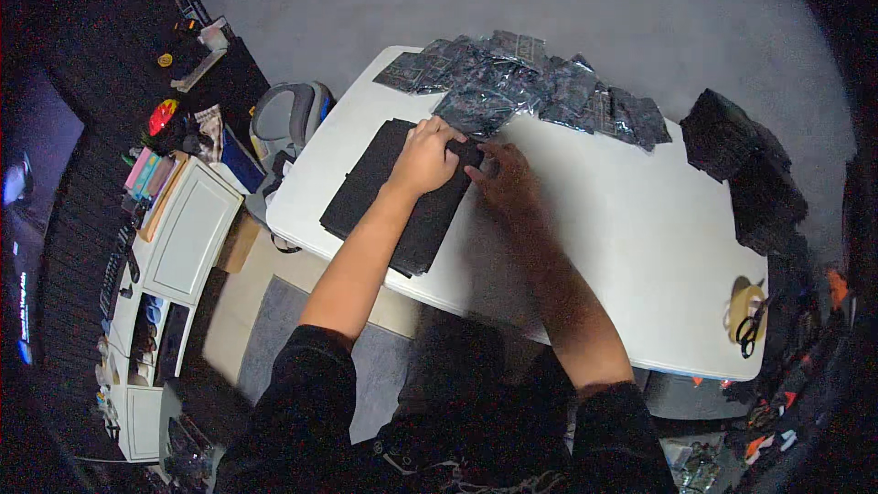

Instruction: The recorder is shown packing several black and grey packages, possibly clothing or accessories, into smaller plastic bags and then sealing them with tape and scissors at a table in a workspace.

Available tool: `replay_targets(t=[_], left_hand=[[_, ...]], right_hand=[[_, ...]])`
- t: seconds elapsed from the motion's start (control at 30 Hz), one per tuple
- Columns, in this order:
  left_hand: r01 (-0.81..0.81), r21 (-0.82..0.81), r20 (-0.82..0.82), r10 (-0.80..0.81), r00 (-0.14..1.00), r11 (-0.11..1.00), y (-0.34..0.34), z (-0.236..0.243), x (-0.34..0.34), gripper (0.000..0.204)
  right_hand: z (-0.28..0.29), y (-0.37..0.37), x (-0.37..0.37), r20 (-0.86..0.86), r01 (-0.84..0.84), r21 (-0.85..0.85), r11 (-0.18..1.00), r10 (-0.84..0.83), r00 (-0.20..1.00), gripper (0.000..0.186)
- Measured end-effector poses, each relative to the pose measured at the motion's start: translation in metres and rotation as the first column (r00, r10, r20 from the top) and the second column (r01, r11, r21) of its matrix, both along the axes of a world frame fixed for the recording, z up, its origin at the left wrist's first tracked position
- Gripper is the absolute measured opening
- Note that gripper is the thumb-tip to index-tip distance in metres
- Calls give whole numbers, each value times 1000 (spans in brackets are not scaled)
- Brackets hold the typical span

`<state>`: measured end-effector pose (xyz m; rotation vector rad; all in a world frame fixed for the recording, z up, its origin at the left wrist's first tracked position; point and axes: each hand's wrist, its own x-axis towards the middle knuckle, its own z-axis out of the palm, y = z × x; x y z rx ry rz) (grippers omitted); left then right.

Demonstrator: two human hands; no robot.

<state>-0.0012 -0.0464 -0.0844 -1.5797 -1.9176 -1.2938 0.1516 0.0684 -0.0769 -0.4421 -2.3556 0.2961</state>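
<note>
My left hand (424,155) lies over the upper part of a stack of flat black sheets (375,197), perhaps fabric, its fingers curled and pressed together on the top. My right hand (498,174), in shadow, is at the stack's upper right corner, its thumb and fingertips closed on that edge; exactly how much it grips is hard to see. Just beyond both hands, a pile of clear plastic packets with dark contents (558,91) spreads along the far side of the white table (640,256).
Black stacks (750,183) stand at the table's right end, with a tape roll and scissors (745,311) nearer. A grey padded seat-like object (283,119) is beside the table's left end. A white cabinet (183,233) with items on it stands at left, near a screen (27,201).
</note>
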Motion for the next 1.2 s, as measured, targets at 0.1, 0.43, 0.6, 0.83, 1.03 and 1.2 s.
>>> replay_targets(t=[0.1,0.43,0.6,0.83,1.03,1.2], left_hand=[[16,11,16,-17,1000,1000,0,7,-5,28],[120,39,-63,-117,991,992,-4,0,-15,15],[-94,99,-95,104,990,991,-18,9,-52,14],[-616,-3,291,590,753,787,-201,-7,-86,41],[-270,25,241,256,936,963,-209,-3,-48,28],[74,-88,35,-71,997,993,-135,4,-20,11]], right_hand=[[4,8,-4,-56,-33,-72,997,29,998,46],[-26,30,-28,-102,-138,15,990,139,985,34],[-23,30,-78,-167,-370,114,922,384,908,24],[-6,-105,-109,63,-629,168,759,629,775,28],[88,-111,-5,25,-477,-350,806,517,855,23],[92,-46,49,-218,-299,-122,946,268,938,17]])
